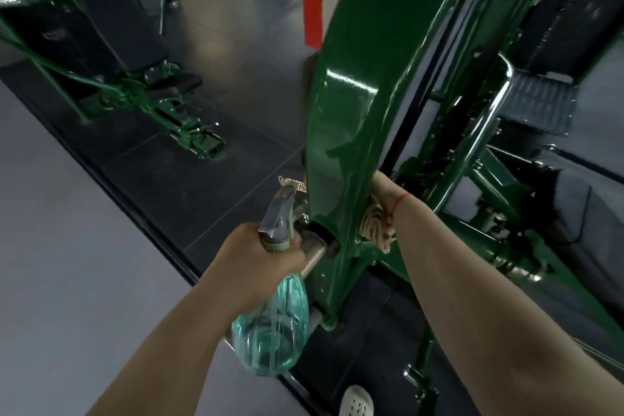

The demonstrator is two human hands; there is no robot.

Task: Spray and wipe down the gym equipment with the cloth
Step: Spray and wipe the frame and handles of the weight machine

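Left hand (pixel 256 257) gripping spray bottle (pixel 273 324) neck, right hand (pixel 383 187) clutching cloth (pixel 376 226) against green frame (pixel 354 94)

Both arms were bare as far as seen: L forearm (pixel 175 331) & R forearm (pixel 472 280), uncovered up to the frame edge. L hand (pixel 256 257) bare too. R hand (pixel 385 192) only partly in view, fingers hidden. R wrist wore a thin red string bracelet (pixel 400 201), single strand, lying slantwise across the wrist. At btm edge, one white shoe (pixel 356 402): clog-type, rounded toe w/ rows of small vent holes; L or R foot couldn't be told.
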